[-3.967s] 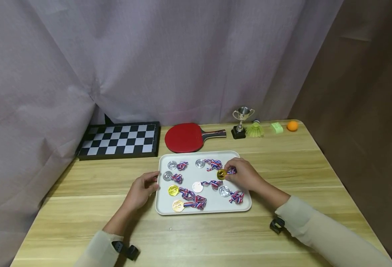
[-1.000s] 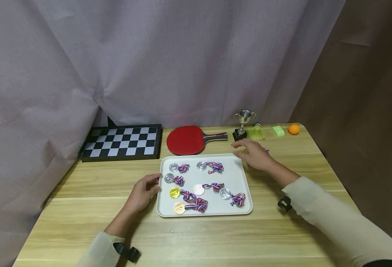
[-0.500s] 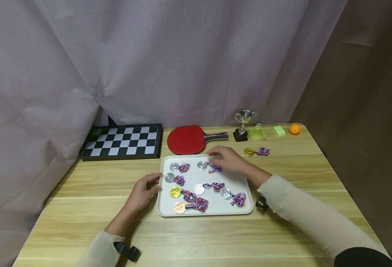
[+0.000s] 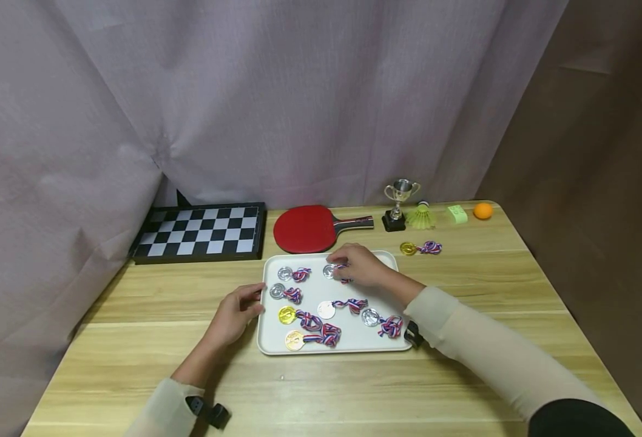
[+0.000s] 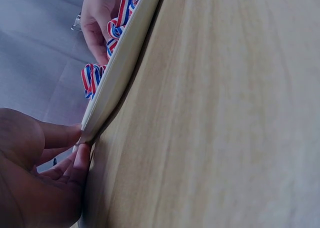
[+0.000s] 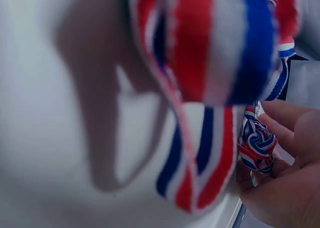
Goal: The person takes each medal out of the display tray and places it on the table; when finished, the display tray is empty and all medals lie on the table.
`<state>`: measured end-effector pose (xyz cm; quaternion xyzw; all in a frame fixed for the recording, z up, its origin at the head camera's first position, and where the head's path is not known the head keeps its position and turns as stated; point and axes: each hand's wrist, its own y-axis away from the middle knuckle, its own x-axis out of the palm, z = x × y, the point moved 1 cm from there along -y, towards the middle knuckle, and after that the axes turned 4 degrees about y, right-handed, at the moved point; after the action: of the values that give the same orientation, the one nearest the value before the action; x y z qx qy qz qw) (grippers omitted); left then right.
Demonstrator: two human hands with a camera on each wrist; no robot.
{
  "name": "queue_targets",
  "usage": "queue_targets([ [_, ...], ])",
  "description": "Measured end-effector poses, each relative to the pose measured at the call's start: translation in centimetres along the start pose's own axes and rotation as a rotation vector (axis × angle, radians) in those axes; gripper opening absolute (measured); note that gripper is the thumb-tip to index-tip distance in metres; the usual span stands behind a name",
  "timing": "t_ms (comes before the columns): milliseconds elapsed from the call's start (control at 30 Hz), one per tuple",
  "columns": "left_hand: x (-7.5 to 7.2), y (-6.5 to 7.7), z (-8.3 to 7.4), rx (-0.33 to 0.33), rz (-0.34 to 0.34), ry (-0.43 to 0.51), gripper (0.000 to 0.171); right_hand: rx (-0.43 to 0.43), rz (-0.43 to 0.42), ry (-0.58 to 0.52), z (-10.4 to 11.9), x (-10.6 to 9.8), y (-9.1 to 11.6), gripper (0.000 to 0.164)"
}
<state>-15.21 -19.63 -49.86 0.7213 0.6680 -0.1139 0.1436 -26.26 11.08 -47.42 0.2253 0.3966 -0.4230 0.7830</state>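
On the white tray lie several silver and gold medals with knotted red, white and blue ribbons. My left hand holds the tray's left edge; the fingertips meet its rim in the left wrist view. Over the back right of the tray, my right hand grips a silver medal by its ribbon, which is partly covered. The right wrist view shows that ribbon knot between the fingers of my right hand, with another ribbon blurred up close.
Behind the tray lie a chessboard and a red table tennis bat. To their right are a trophy cup, a shuttlecock, a green block and an orange ball. A gold medal lies on the table near the trophy.
My right hand has carried a gold medal off the tray onto the table behind it, let go, then moved left to a silver medal and taken hold. My left hand has stayed.
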Motion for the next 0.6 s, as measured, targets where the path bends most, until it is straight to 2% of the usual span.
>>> queue_targets([
  [167,-0.04,0.00,-0.01,0.000,0.000,-0.003,0.048,0.021,-0.012,0.068,0.41,0.23,0.01,0.030],
  [400,-0.04,0.06,-0.03,-0.005,0.001,0.015,0.048,0.042,-0.015,0.095,0.47,0.38,-0.21,0.026],
  [500,-0.03,0.14,-0.11,-0.008,0.000,0.018,0.048,0.042,-0.021,0.058,0.36,0.30,-0.17,0.023],
  [600,-0.02,0.19,-0.20,-0.009,-0.002,0.018,0.048,0.055,-0.014,-0.028,0.20,0.24,-0.05,0.021],
])
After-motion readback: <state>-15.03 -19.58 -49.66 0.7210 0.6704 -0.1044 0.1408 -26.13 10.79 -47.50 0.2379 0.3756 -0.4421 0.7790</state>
